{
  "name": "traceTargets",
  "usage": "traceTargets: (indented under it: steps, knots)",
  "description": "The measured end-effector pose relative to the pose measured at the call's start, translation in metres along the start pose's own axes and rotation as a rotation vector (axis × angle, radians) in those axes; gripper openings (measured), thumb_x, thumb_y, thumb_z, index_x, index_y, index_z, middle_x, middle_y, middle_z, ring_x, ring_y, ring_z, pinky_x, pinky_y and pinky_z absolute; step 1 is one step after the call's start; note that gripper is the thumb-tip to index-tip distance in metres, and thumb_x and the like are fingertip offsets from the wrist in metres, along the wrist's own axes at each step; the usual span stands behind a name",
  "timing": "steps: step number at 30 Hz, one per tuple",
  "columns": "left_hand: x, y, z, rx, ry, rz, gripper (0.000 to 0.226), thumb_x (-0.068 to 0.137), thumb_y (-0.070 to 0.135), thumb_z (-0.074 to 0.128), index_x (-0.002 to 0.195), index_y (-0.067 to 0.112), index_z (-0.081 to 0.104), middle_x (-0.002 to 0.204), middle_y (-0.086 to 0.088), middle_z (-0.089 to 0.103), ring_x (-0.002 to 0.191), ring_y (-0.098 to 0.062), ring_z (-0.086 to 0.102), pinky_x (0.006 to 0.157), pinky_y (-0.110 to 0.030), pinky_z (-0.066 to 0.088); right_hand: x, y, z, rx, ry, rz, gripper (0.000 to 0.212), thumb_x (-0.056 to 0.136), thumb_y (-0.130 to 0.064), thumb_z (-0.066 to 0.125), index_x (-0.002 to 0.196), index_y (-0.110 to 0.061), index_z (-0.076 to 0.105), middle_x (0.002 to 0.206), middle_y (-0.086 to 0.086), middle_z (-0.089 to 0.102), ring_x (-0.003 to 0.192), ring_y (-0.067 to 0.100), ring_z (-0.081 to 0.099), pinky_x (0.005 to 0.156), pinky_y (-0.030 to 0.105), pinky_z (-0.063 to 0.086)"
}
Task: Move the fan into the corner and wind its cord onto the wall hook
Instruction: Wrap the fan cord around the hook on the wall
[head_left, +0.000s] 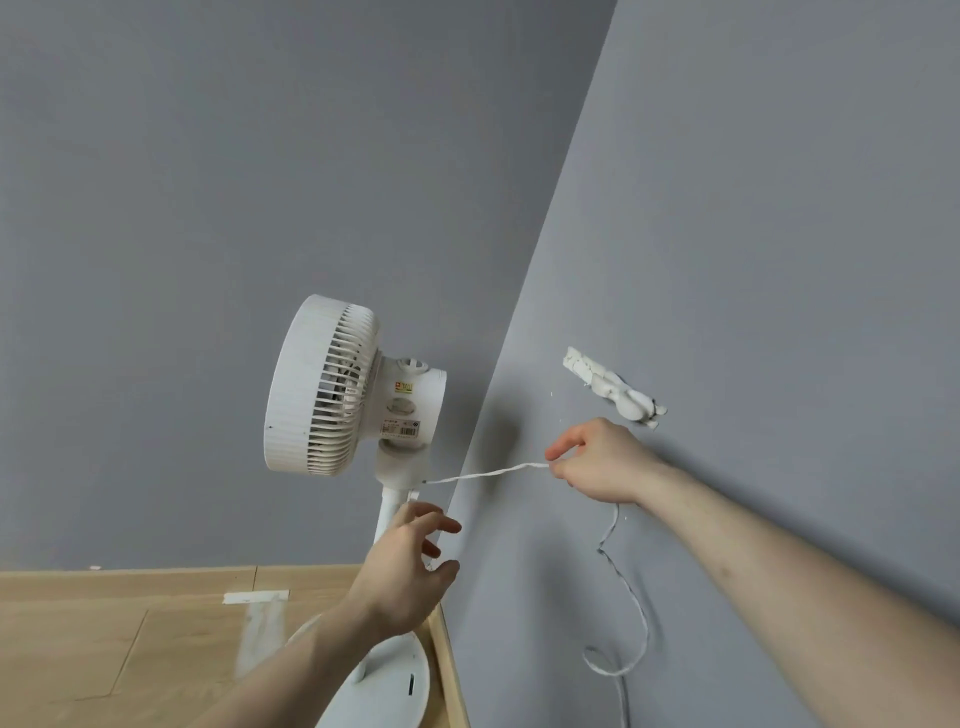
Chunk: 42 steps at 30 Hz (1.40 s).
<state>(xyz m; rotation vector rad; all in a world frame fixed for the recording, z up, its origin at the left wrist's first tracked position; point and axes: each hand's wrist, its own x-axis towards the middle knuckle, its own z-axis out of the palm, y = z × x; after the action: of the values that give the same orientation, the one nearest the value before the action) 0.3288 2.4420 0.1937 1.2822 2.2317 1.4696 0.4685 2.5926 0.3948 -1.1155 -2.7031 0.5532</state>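
Note:
A white pedestal fan stands in the corner where two grey walls meet, its head turned to the left. Its white cord runs taut from the fan's neck to my right hand, which pinches it, then hangs down the right wall in a loose loop. A white wall hook is fixed to the right wall just above and right of my right hand. My left hand hovers beside the fan's pole with fingers spread, holding nothing.
The fan's round white base rests on a light wood floor next to the wooden skirting. A strip of white tape lies on the floor to the left.

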Motion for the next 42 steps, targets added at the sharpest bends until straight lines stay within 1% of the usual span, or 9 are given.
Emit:
traceTargets:
  steps: [4,6,10,15,21,26,30,35,42]
  knots:
    - [0.009,0.007,0.017,-0.008,-0.005,0.032,0.041,0.089,0.032,0.07,0.128,0.04,0.058,0.141,0.024,0.031,0.105,0.0,0.06,0.082,-0.018,0.056,0.002,-0.004,-0.032,-0.05,0.006,0.014,0.029,0.086,-0.017,0.053,0.103,-0.029,0.072,0.083,-0.005,0.065,0.049,0.012,0.064,0.048,0.017,0.044]
    - [0.013,0.011,0.023,-0.027,0.009,0.055,0.043,0.089,0.031,0.071,0.128,0.041,0.057,0.143,0.026,0.027,0.108,0.0,0.058,0.082,-0.022,0.057,0.004,-0.005,-0.042,-0.009,0.035,0.016,0.03,0.085,-0.015,0.052,0.102,-0.027,0.073,0.09,-0.005,0.063,0.05,0.014,0.068,0.049,0.019,0.05]
    - [0.028,0.027,0.027,-0.088,0.047,0.107,0.045,0.086,0.027,0.071,0.126,0.043,0.056,0.148,0.026,0.025,0.111,0.004,0.055,0.083,-0.024,0.056,0.011,-0.006,-0.051,0.235,0.087,0.031,0.023,0.088,-0.009,0.057,0.1,-0.02,0.073,0.079,-0.006,0.053,0.062,0.016,0.06,0.065,0.032,0.063]
    - [0.055,0.063,0.03,-0.002,0.017,0.221,0.049,0.085,0.032,0.067,0.132,0.038,0.053,0.154,0.028,0.017,0.113,-0.001,0.055,0.09,-0.027,0.054,0.016,-0.005,-0.055,0.365,0.087,0.081,0.015,0.091,-0.006,0.059,0.1,-0.013,0.07,0.09,-0.007,0.052,0.065,0.016,0.059,0.055,0.027,0.058]
    - [0.1,0.099,0.026,0.124,-0.085,0.286,0.064,0.087,0.029,0.067,0.147,0.026,0.045,0.164,0.015,0.016,0.136,-0.013,0.047,0.106,-0.025,0.042,0.019,-0.002,-0.073,0.369,0.116,0.087,0.014,0.088,-0.01,0.065,0.1,-0.016,0.069,0.075,0.004,0.055,0.054,0.018,0.042,0.05,0.024,0.035]
    - [0.136,0.119,0.017,0.105,-0.15,0.184,0.065,0.091,0.023,0.064,0.151,0.015,0.04,0.161,0.005,0.025,0.141,-0.017,0.04,0.113,-0.03,0.038,0.015,0.004,-0.1,0.238,0.155,0.053,0.017,0.085,-0.01,0.064,0.099,-0.017,0.069,0.094,0.008,0.073,0.053,0.019,0.06,0.049,0.023,0.049]
    - [0.156,0.136,0.012,0.057,-0.143,0.094,0.05,0.093,0.023,0.064,0.14,0.01,0.051,0.144,0.005,0.031,0.118,-0.017,0.051,0.102,-0.032,0.047,0.015,0.001,-0.113,0.209,0.183,0.015,0.017,0.087,-0.006,0.057,0.097,-0.016,0.065,0.086,0.005,0.072,0.052,0.02,0.068,0.049,0.025,0.054]
    - [0.17,0.156,0.015,0.034,-0.123,0.135,0.04,0.091,0.021,0.061,0.131,0.017,0.057,0.134,0.006,0.034,0.122,-0.015,0.05,0.103,-0.035,0.048,0.022,0.004,-0.118,-0.142,0.347,-0.088,0.02,0.085,-0.008,0.049,0.094,-0.024,0.059,0.098,-0.002,0.066,0.084,0.017,0.061,0.056,0.023,0.042]
    - [0.19,0.175,0.019,0.149,-0.146,0.13,0.047,0.09,0.008,0.046,0.136,0.016,0.049,0.143,0.002,0.035,0.118,-0.023,0.058,0.101,-0.034,0.047,0.018,0.009,-0.109,-0.346,0.358,-0.117,0.025,0.086,-0.006,0.053,0.101,-0.025,0.062,0.105,-0.001,0.067,0.096,0.023,0.063,0.078,0.031,0.053]
